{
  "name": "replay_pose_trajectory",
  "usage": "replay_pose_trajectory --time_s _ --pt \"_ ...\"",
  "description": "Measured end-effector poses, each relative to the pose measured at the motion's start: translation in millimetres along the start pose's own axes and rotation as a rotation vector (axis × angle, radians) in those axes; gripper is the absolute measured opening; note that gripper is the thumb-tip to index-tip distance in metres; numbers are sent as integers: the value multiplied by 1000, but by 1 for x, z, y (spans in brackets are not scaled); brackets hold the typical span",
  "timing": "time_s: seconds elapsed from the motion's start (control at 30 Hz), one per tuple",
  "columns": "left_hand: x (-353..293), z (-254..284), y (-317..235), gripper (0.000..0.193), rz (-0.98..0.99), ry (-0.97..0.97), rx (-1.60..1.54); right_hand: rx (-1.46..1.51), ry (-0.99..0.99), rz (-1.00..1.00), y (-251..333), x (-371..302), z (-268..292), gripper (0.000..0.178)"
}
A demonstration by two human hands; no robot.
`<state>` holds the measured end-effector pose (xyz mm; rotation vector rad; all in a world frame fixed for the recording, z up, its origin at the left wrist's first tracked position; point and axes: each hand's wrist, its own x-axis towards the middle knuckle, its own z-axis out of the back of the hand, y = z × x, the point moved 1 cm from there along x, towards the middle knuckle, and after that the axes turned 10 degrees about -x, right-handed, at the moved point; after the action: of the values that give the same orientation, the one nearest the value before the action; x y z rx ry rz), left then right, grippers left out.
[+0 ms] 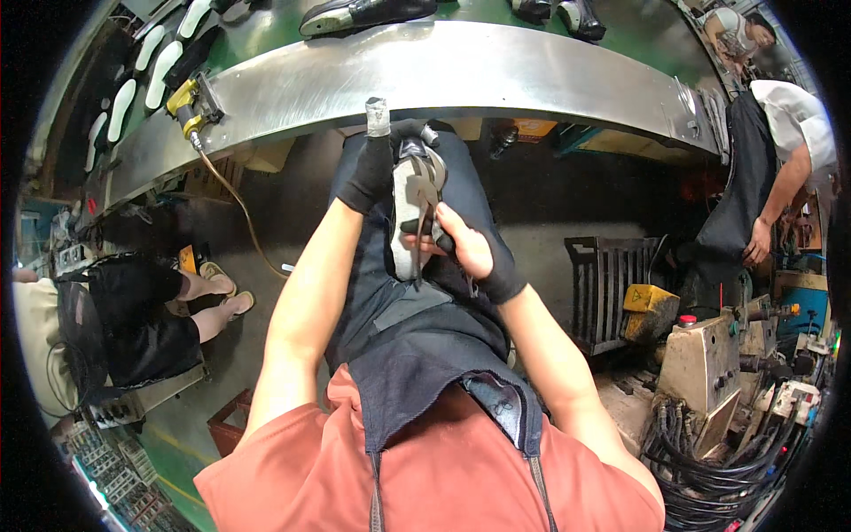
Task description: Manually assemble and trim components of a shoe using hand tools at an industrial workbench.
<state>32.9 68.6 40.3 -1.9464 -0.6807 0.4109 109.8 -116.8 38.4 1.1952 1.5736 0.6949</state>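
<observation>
Head view, right hand (470, 248) curled over shoe (403, 195)

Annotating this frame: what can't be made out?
Head view:
Tool: grip, covered by right hand.
Held shoe: far end, partly covered by left hand.
Bench shoe beyond hands: part cut off by upper edge.
Left co-worker: head, cut off by picture rim.

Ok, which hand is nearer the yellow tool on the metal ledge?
Left. The left hand, at the far end of the shoe, is to the right of the yellow tool; the right hand is farther right and lower in view.
</observation>
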Motion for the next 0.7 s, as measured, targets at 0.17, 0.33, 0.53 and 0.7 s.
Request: replay_pose_trajectory --time_s 0.17,0.33,0.53,0.7 --pt "3 5 -1 72 -10 -10 -66 203 58 -86 17 -7 -23 54" --pt "-4 -15 -6 74 -86 -112 158 -673 -630 387 -11 1 -44 43" --pt "-63 -45 -41 31 -173 142 45 -900 -183 357 0 -74 -32 27" --pt "-132 -64 -24 88 92 -23 -175 -1170 78 469 -42 -116 -16 31"
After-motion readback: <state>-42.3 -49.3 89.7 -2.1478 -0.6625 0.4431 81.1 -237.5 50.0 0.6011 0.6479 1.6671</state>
